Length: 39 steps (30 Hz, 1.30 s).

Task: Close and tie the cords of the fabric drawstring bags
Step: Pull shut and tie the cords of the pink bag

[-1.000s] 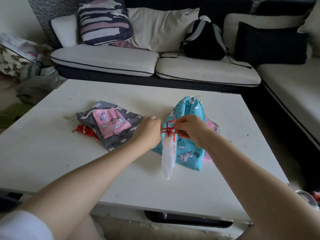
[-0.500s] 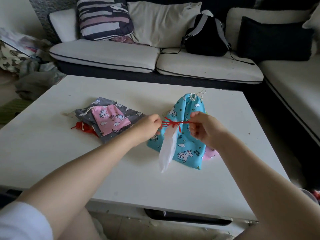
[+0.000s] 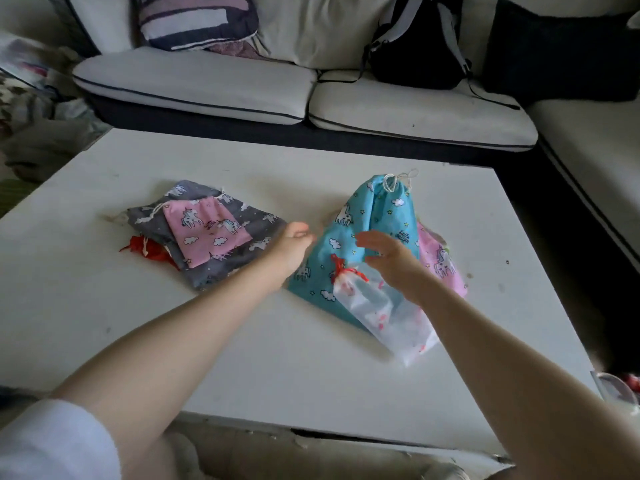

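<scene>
A small white bag [image 3: 388, 317] with a knotted red cord [image 3: 343, 268] lies on the blue unicorn bag [image 3: 367, 230], whose white cord is tied at its top. My right hand [image 3: 391, 258] hovers open just above the white bag, fingers spread, holding nothing. My left hand [image 3: 294, 244] hangs open at the blue bag's left edge. A pink bag [image 3: 441, 261] peeks out from under the blue one on the right. To the left lie a pink unicorn bag [image 3: 204, 233] on a grey bag [image 3: 225, 268], and a red bag [image 3: 145, 247] partly beneath them.
The bags lie on a white low table [image 3: 104, 306]. Behind it stands a white sofa [image 3: 207, 84] with cushions and a black backpack [image 3: 419, 46]. Clothes are heaped at the far left.
Both hands have let go of the red cord. The white bag, held hanging in the air before, now lies on the blue bag.
</scene>
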Available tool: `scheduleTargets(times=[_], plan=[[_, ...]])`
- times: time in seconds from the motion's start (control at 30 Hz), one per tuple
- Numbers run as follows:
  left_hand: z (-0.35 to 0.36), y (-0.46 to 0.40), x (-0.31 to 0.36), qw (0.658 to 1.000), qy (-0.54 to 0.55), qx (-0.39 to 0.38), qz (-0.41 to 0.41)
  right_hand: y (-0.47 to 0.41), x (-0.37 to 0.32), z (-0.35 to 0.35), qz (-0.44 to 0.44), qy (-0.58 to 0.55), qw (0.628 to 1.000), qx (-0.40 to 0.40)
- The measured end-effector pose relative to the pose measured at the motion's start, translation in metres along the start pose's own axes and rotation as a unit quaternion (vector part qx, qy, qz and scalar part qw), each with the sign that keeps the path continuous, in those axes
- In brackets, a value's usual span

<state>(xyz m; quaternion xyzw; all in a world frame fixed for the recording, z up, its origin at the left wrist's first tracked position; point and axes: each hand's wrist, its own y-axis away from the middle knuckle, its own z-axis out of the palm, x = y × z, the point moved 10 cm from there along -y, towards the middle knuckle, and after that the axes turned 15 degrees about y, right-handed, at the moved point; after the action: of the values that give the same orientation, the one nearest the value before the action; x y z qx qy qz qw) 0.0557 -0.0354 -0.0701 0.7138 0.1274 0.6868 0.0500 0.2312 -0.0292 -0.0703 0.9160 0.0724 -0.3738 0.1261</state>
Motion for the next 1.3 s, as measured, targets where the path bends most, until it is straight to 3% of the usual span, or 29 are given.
scheduleTargets(times=[0.1,0.2,0.23,0.4,0.5,0.57,0.8,1.13,1.2,1.3], plan=[[-0.029,-0.010,-0.022,0.994,-0.106,0.028,-0.012,-0.010,0.026,0.037,0.035,0.156,0.983,-0.090],[-0.066,-0.025,-0.036,0.987,-0.135,0.079,-0.030,-0.015,0.034,0.075,-0.011,0.252,0.951,-0.178],[-0.078,-0.030,-0.038,0.985,-0.138,0.097,-0.027,-0.020,0.033,0.080,-0.020,0.275,0.947,-0.168],[-0.126,-0.049,-0.026,0.969,-0.191,0.150,0.037,-0.051,0.007,0.053,0.009,0.363,0.931,0.031],[-0.156,-0.058,-0.030,0.943,-0.272,0.193,0.020,-0.071,-0.005,0.054,0.036,0.429,0.902,0.036],[-0.170,-0.061,-0.039,0.933,-0.290,0.211,-0.024,-0.080,-0.027,0.060,0.005,0.451,0.891,0.052],[-0.209,-0.079,-0.066,0.940,-0.157,0.278,-0.121,-0.097,-0.075,0.091,-0.052,0.310,0.948,0.043],[-0.226,-0.075,-0.063,0.919,-0.171,0.323,-0.148,-0.106,-0.088,0.106,-0.045,0.260,0.965,0.017],[-0.225,-0.077,-0.061,0.930,-0.150,0.313,-0.120,-0.106,-0.090,0.105,-0.043,0.247,0.968,0.019],[-0.208,-0.074,-0.041,0.955,-0.129,0.268,-0.008,-0.106,-0.096,0.105,-0.041,0.216,0.975,0.018]])
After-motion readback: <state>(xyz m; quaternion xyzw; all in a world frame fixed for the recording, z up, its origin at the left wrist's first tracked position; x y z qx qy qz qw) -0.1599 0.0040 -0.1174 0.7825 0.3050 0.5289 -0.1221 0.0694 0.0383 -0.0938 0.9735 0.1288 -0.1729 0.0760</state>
